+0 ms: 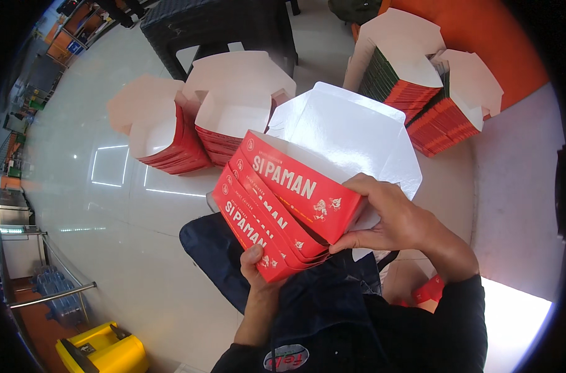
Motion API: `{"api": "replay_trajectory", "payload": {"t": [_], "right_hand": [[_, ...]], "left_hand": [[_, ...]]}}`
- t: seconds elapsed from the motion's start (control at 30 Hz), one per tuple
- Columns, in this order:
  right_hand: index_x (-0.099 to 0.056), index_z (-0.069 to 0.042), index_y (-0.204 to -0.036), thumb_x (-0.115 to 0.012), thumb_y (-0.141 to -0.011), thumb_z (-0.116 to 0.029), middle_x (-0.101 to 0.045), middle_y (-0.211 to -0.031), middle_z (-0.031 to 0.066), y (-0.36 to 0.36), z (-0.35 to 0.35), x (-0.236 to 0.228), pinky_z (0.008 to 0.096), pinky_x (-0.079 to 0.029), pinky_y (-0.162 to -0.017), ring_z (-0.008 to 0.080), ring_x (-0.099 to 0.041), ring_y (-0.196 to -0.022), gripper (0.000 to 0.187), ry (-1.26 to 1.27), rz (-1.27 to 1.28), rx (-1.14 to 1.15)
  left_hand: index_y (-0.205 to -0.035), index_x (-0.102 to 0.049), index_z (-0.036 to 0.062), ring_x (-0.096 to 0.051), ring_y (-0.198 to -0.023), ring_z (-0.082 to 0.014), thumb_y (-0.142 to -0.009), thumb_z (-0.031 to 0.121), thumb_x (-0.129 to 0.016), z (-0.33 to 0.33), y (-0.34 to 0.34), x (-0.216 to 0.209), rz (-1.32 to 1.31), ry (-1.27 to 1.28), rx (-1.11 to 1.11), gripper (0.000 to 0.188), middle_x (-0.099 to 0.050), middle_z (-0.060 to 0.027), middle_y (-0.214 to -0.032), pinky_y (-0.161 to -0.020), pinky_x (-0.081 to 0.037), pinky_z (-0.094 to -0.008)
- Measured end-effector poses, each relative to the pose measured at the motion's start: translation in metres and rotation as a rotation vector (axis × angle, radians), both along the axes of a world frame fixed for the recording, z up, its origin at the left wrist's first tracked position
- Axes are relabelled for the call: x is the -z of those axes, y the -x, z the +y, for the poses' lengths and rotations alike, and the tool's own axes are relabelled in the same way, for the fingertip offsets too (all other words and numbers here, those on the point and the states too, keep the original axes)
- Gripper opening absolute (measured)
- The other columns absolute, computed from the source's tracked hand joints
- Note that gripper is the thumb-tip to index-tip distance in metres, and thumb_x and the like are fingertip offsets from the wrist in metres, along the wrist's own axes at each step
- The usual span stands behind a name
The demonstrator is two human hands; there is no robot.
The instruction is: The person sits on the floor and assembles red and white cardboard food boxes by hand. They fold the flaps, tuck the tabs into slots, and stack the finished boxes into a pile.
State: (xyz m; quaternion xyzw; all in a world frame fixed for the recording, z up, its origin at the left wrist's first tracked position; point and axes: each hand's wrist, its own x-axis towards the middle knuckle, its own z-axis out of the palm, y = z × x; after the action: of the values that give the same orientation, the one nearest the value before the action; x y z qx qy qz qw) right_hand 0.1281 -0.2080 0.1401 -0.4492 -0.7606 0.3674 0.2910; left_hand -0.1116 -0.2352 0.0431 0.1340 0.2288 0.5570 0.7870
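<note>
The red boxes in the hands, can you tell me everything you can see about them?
The red boxes are a few open cardboard cartons nested one inside another, red outside with white print, plain white inside. Their white lids stand open behind. They are tilted, held over the lap. The left hand props the lower corner from beneath; the right hand pinches the top box's right end.

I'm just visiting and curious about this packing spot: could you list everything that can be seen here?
Nested boxes in hand: about three, red with white inside, centre, over the lap.
Box stacks on floor: two, red and white, upper left.
Box stacks by wall: two, red and white, upper right.
Wall: one, orange, top right.
Stool: one, black, top centre.
Floor: white glossy tiles.
Bin: one, yellow, bottom left.
Left hand: under the boxes' lower corner.
Right hand: fingers on the top box's end.
</note>
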Motion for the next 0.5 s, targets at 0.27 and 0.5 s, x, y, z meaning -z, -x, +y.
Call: {"api": "replay_trajectory", "payload": {"t": [0.27, 0.5], "right_hand": [[-0.058, -0.005, -0.115, -0.084, -0.078, -0.027, -0.064, -0.103, 0.0139, -0.0016, 0.003, 0.0027, 0.0426, -0.047, -0.086, 0.0339, -0.059, -0.098, 0.05, -0.07, -0.012, -0.049], [-0.059, -0.009, -0.107, -0.081, -0.081, -0.023, -0.065, -0.095, 0.0103, 0.0, 0.003, 0.0055, 0.0415, -0.047, -0.08, 0.031, -0.06, -0.089, 0.037, -0.132, 0.023, -0.029]], "left_hand": [[-0.144, -0.035, 0.0005, -0.056, -0.125, -0.0327, -0.08, 0.041, -0.062, -0.0042, 0.0039, 0.0035, 0.016, 0.021, -0.011, 0.081, -0.053, -0.0181, -0.139, -0.105, -0.048, -0.0506], [-0.146, -0.034, 0.0012, -0.055, -0.126, -0.0325, -0.079, 0.042, -0.062, -0.0017, 0.0012, 0.004, 0.042, -0.001, 0.005, 0.083, -0.052, -0.0178, -0.139, -0.106, -0.046, -0.0508]]}}
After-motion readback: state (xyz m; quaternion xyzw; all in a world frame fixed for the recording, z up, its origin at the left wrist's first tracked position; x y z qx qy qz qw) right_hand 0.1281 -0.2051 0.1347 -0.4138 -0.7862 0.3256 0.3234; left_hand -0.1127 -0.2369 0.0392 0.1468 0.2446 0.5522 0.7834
